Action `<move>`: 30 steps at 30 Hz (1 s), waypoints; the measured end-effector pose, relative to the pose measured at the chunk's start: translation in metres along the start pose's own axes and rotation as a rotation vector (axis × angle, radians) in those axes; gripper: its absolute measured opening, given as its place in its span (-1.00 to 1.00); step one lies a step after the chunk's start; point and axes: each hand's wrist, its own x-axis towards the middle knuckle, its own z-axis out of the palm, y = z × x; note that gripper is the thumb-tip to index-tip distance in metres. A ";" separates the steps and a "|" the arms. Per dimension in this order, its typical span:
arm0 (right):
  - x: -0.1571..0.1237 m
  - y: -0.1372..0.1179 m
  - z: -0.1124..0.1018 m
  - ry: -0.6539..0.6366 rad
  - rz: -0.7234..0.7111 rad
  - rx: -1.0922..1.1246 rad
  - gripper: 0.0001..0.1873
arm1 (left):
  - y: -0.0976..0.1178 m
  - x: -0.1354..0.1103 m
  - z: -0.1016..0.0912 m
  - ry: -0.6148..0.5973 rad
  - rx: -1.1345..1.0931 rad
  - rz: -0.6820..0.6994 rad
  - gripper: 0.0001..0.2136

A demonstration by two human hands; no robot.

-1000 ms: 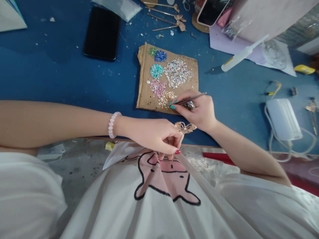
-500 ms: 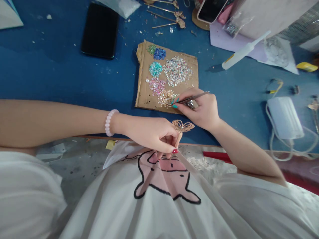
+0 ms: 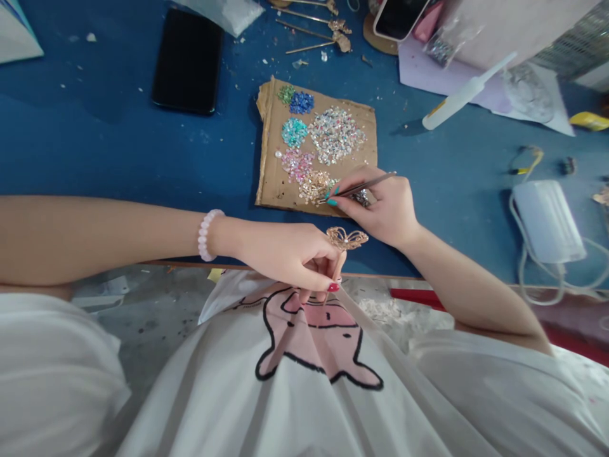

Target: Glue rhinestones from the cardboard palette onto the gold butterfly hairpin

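Note:
My left hand (image 3: 304, 260) is closed around the stem of a gold butterfly hairpin (image 3: 347, 238), just off the table's front edge. The butterfly is openwork with a small pale bead at its middle; most of the stem is hidden by my fingers. My right hand (image 3: 383, 206) pinches dark metal tweezers (image 3: 366, 185), their tips down at the pile of champagne-coloured rhinestones (image 3: 314, 187). That pile lies on a piece of cardboard (image 3: 269, 181), beside pink rhinestones (image 3: 297, 164), turquoise ones (image 3: 294, 132) and a larger silvery pile (image 3: 335, 134). Whether the tips hold a stone is too small to tell.
A black phone (image 3: 188, 61) lies at the back left. Several gold hairpins (image 3: 340, 39) are behind the cardboard. To the right are a white glue bottle with a long nozzle (image 3: 450, 105) and a white box with a cable (image 3: 549, 222). Blue (image 3: 288, 95) and green stones share the cardboard.
The whole table view has shifted slightly to the left. Both hands keep nearly the same pose, with the tweezer tips still at the champagne-coloured pile.

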 end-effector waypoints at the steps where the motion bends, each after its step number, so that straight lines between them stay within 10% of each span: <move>1: 0.000 0.000 0.000 -0.001 -0.001 0.004 -0.87 | 0.001 0.000 0.000 0.001 0.000 -0.003 -0.88; 30: -0.002 0.001 -0.002 0.032 -0.050 0.014 -0.91 | 0.005 -0.001 0.002 0.041 0.053 0.013 -0.89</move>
